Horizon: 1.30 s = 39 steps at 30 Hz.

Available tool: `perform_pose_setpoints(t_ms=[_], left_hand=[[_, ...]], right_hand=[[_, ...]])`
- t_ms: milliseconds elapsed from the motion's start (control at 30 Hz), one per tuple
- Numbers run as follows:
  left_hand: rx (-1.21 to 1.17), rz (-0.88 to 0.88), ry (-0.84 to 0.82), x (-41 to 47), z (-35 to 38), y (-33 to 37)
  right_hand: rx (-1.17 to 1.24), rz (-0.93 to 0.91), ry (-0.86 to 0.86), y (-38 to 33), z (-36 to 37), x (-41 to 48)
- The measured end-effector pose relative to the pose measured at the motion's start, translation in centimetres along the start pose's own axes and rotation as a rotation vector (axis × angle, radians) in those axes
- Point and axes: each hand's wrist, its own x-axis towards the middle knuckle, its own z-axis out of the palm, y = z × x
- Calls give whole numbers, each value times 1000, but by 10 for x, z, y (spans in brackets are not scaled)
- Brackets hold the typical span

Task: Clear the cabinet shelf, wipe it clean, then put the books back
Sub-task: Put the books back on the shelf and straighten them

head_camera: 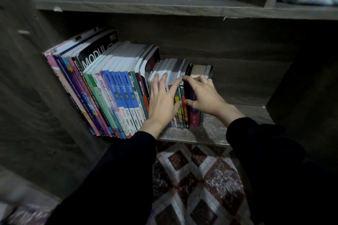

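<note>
Tall books (109,87) stand left of the small books (182,107), filling that end of the shelf (210,131). Left hand (162,100): fingers straight, laid flat on the small books' left part, gripping nothing. Right hand (204,95): fingers hooked over the small books' tops, thumb on a spine, gripping them. Risk: pulling the small books out likely removes side support, so tall books may topple rightward; a loose pinch could spill some. Right of the small books, bare scuffed board. Below them, patterned tile floor (201,179); above, another dark wood board (146,3).
</note>
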Motion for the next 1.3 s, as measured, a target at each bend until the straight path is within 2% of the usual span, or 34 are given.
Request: perform_pose_setpoints(t_ms=[100, 300, 367, 433, 500, 700, 867, 1067, 1133, 1200, 1300], left_hand=[[-106, -24, 37, -6, -1, 6], [-377, -131, 232, -44, 9, 25], [-535, -199, 205, -47, 10, 28], [-615, -227, 110, -37, 9, 28], [-615, -208, 79, -28, 5, 26], [-574, -213, 208, -52, 4, 23], [-682, -289, -44, -38, 4, 26], [-724, -367, -66, -84, -20, 26], [-697, -339, -41, -111, -26, 19], [-619, -306, -18, -129, -36, 12], [-608, -370, -30, -135, -50, 4]], right_hand=[[-23, -9, -29, -1, -1, 1], [-25, -8, -34, -2, -1, 0], [-28, -7, -33, -2, -2, 0], [-43, -19, -41, -3, -2, 1], [-63, -27, -42, -3, -2, 2], [-93, -32, -32, -5, -1, 1], [-109, -26, -64, -6, -3, 3], [-89, -6, -61, -4, 1, 3], [-88, -9, -90, -5, 2, 4], [-133, -25, -125, -9, 2, 5], [-261, -38, -155, -15, 3, 7]])
